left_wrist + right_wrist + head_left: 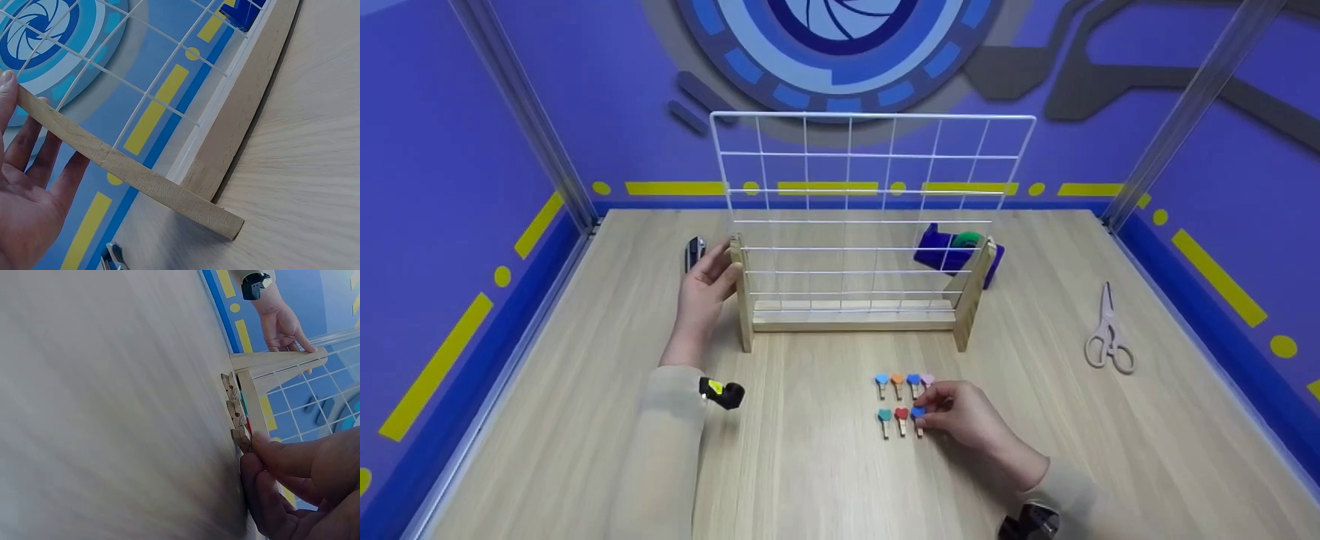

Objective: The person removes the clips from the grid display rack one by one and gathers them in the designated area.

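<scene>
A white wire grid (849, 154) stands upright in a wooden stand (855, 326). My left hand (705, 289) holds the stand's left post (129, 169), thumb on one side and fingers behind it. Near the front, small wooden clothespins with heart tops lie in two rows. The right hand (964, 412) pinches the blue heart clothespin (918, 421) at the right end of the front row, between thumb and fingertips. Beside it are a red one (901, 420) and a teal one (884, 420). Behind, the back row's pink clothespin (928, 380) is partly hidden by this hand.
A blue tape dispenser (934, 251) with green tape stands behind the stand's right post. Scissors (1107, 334) lie on the right of the table (585, 420). A dark box cutter (694, 253) lies behind my left hand. Patterned blue walls enclose the table at the back and sides.
</scene>
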### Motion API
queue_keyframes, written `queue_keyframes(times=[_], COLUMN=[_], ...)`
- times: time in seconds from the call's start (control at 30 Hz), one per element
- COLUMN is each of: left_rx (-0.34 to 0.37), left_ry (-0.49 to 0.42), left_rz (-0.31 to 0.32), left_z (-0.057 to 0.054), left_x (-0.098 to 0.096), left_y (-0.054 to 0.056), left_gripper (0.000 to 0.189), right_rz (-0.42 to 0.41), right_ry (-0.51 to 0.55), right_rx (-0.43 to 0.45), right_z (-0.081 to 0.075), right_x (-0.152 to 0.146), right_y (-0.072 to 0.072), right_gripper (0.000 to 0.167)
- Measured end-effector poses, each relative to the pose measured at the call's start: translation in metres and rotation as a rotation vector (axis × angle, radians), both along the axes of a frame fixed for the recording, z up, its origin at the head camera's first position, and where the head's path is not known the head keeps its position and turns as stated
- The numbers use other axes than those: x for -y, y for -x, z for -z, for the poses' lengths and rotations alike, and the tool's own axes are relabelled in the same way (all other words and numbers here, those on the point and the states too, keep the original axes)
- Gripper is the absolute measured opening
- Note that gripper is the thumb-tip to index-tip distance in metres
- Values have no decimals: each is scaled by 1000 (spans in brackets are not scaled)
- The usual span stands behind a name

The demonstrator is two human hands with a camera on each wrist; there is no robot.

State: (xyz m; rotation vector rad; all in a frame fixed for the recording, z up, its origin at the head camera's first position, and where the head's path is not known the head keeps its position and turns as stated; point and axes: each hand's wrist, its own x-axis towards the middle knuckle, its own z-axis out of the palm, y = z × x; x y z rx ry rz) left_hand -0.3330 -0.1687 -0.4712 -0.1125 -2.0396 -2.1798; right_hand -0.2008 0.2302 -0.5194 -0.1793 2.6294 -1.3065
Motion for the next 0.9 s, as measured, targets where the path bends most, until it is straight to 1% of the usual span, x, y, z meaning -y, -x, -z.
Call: queue_keyframes(times=[0.17,0.3,0.53,0.67,0.77,0.9], left_rx=[1,3,13,10,3,-4], left_ry=[-15,-33,-2,8,-21,-71], left_rz=[2,-8,-12,-12,-9,-1], left_z=[1,0,0,1,0,0], left_x=[-1,-3,-2,-1,-3,-5], left_y=[0,1,0,0,1,2], left_gripper=[56,56,56,56,55,54], right_rz=[-6,-15,-8,16,51,103], right_ry=[-21,-22,2,2,-2,-6], right_rx=[-6,-24,-36,-49,-74,-124], right_z=[0,0,-7,-16,-25,-42], right_x=[0,0,-6,-15,-23,-36], right_y=[-1,-1,-3,-1,5,16], right_gripper=[15,16,20,20,20,21])
